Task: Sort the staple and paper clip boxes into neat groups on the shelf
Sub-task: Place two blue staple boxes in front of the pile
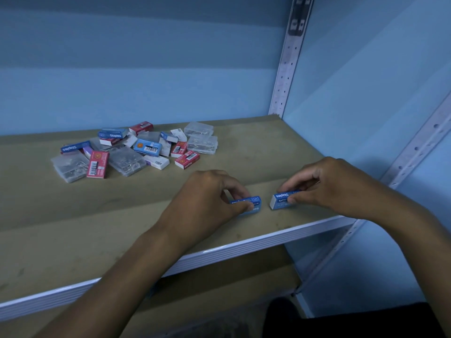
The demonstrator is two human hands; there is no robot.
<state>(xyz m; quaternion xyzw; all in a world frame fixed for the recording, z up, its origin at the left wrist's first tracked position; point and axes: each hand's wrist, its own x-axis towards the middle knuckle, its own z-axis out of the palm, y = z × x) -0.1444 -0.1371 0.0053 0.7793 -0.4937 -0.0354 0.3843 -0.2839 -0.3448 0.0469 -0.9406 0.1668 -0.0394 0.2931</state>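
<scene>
Head view looks down on a tan shelf board (244, 147) with a white front lip, fixed to a perforated metal post (288, 69) at the back right corner. Near the front right edge, the left hand (210, 193) pinches a blue staple box (253, 203) between thumb and curled fingers, the box lying flat on the board. Just beside it, apart by a small gap, the right hand (324, 184) pinches a second blue box (280, 200) marked "Staples", thumb on the near side and fingers curled over the top. Both boxes sit close to the front lip, with the blue side wall (366, 81) near on the right.

Well apart, toward the back left, lies a loose pile of boxes (136, 150): red staple boxes, more blue ones, white-ended ones and clear plastic cases holding metal clips, overlapping at odd angles. Bare board stretches between the pile and the hands, and along the whole left front. A lower shelf (219, 284) shows beneath the lip.
</scene>
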